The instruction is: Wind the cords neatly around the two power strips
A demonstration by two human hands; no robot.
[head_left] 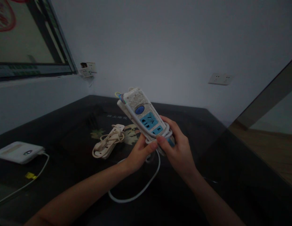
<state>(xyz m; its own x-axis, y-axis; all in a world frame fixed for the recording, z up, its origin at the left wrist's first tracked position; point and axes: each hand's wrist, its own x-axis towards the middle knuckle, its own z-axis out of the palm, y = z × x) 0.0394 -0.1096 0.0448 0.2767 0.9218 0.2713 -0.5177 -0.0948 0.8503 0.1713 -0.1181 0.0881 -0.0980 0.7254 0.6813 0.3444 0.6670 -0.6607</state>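
Note:
A white power strip (149, 114) with blue sockets and a dark blue switch is held tilted above the dark table. Its white cord (136, 197) wraps lengthwise round it, and a loose loop hangs down in front. My left hand (140, 152) is closed on the lower left of the strip, thumb pressed on the cord. My right hand (177, 146) grips the lower right end, its thumb on the cord close to the other thumb. The fingers behind the strip are hidden. Coloured wire ends (120, 96) stick out at the top left.
A second, cream power strip (110, 141), wrapped in its cord, lies on the dark table (75, 182) left of my hands. Farther left is a white box (20, 152) with a cable and yellow tag (30, 175). Wall sockets (221, 78) are at the back.

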